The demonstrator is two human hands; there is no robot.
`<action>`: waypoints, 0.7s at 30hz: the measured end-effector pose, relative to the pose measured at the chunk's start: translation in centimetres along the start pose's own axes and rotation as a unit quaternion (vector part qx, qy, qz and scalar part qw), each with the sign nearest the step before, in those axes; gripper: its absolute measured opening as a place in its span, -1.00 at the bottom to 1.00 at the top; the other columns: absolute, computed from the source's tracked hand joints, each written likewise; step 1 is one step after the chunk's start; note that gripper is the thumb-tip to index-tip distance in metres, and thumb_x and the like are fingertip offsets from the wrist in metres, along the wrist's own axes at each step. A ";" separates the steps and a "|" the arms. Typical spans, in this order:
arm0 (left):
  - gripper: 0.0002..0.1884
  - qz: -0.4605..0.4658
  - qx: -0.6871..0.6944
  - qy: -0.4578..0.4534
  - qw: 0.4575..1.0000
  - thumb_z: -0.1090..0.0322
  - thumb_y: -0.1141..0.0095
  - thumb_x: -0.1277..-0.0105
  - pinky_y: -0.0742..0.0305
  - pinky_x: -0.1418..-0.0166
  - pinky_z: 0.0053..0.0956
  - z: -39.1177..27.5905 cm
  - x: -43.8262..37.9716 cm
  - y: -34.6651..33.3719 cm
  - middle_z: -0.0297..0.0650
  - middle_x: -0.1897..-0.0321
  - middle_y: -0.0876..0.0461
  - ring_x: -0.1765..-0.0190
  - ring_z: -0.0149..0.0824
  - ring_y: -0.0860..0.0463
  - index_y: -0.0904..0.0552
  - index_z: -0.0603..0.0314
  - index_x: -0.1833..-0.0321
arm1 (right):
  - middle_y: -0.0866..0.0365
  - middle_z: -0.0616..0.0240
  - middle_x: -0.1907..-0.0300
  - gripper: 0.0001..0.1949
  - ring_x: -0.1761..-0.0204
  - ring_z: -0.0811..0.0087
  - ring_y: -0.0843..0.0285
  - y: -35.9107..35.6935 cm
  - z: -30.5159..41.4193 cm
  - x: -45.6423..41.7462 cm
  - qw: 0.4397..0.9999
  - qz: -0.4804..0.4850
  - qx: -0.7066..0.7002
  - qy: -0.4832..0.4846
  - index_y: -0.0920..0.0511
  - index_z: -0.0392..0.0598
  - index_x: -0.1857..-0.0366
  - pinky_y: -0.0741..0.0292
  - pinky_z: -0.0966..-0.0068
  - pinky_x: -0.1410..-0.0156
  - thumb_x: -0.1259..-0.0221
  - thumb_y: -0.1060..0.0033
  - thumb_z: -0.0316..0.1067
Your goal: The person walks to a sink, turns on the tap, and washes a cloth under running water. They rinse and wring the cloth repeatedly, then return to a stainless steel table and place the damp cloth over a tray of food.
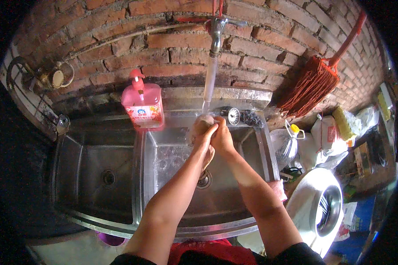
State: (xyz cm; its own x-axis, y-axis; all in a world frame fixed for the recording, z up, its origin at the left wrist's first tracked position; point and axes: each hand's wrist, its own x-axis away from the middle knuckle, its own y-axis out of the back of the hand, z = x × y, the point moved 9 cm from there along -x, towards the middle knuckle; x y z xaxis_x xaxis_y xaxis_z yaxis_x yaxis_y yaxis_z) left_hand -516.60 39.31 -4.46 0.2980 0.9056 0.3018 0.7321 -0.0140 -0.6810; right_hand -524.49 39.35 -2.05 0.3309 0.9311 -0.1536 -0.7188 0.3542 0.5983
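Note:
Water runs from a clear hose (210, 78) on the faucet (217, 28) onto a wet brownish item (204, 122), which may be a rag. My left hand (207, 134) and my right hand (223, 134) are closed together around it, above the right basin (175, 155) of a steel double sink. A tan end of something (208, 158) hangs below my hands; I cannot tell whether it is part of the same item. The basin's drain (204, 180) lies partly behind my left forearm.
A pink pump bottle (142, 109) stands on the sink's back ledge. A steel strainer (233, 116) and a dark scouring pad (253, 119) lie right of the hose. An orange-red brush (311, 86) hangs on the brick wall. At right are a plastic jug (283, 145) and a shiny metal appliance (305, 205).

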 end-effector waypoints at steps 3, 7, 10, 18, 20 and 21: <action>-0.49 0.011 -0.029 0.124 0.992 0.25 -0.20 -0.02 -0.41 0.12 -0.53 4.1 -1.5 -0.3 -0.23 0.11 -0.45 0.09 -0.33 -0.48 -0.34 0.08 -0.05 | -0.53 0.00 0.32 -0.75 0.27 -0.05 -0.49 -3.5 -5.3 -1.7 0.932 0.185 0.290 0.111 -0.46 -0.18 0.29 -0.45 0.25 0.19 0.07 0.00 -0.31; -0.80 0.052 0.056 0.095 0.993 0.44 -0.22 0.02 -0.41 0.41 -0.57 2.5 -1.9 0.1 -0.31 0.47 -0.51 0.40 -0.45 -0.51 -0.50 0.10 0.33 | -0.56 0.05 0.37 -0.77 0.32 0.05 -0.51 -0.7 0.8 0.4 0.977 0.139 0.155 0.041 -0.52 -0.15 0.38 -0.45 0.28 0.18 0.15 -0.02 -0.29; -0.86 0.005 0.020 0.039 0.999 0.47 -0.21 0.06 -0.40 0.42 -0.57 1.3 -2.0 -0.5 -0.30 0.52 -0.51 0.44 -0.42 -0.51 -0.50 0.17 0.44 | -0.54 0.00 0.42 -0.76 0.36 0.02 -0.49 -0.4 0.1 0.3 0.984 0.137 0.105 0.052 -0.49 -0.17 0.39 -0.43 0.24 0.23 0.20 -0.02 -0.30; -0.92 -0.089 0.077 0.117 0.986 0.47 0.03 -0.05 -0.50 0.41 -0.32 3.0 -5.0 5.5 -0.17 0.60 -0.42 0.54 -0.28 -0.46 -0.42 0.25 0.38 | -0.53 0.03 0.47 -0.76 0.37 0.05 -0.50 1.3 4.0 5.6 0.946 0.229 0.221 0.064 -0.47 -0.10 0.44 -0.43 0.23 0.28 0.17 0.01 -0.19; -0.92 -0.111 0.068 0.136 0.982 0.46 0.06 -0.06 -0.47 0.45 -0.30 3.8 -5.7 6.7 -0.21 0.63 -0.37 0.59 -0.30 -0.40 -0.40 0.22 0.37 | -0.52 0.01 0.48 -0.76 0.37 0.05 -0.50 2.2 5.0 7.0 0.937 0.244 0.239 0.078 -0.46 -0.12 0.43 -0.43 0.23 0.28 0.15 0.01 -0.18; -0.92 -0.125 0.082 0.142 0.979 0.46 0.06 -0.05 -0.46 0.47 -0.30 4.0 -5.4 6.4 -0.22 0.65 -0.35 0.62 -0.31 -0.38 -0.39 0.21 0.38 | -0.52 0.01 0.48 -0.75 0.38 0.05 -0.50 2.8 5.0 7.4 0.932 0.246 0.253 0.082 -0.45 -0.12 0.43 -0.43 0.23 0.29 0.14 0.00 -0.18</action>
State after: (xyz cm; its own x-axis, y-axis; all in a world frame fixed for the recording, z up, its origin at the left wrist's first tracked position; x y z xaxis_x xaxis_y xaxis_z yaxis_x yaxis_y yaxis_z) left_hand -515.93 36.06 -13.10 0.2986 0.7172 0.6297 0.7023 0.2817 -0.6538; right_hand -521.02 46.80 2.43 -0.0911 0.9853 0.1443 -0.3652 -0.1678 0.9157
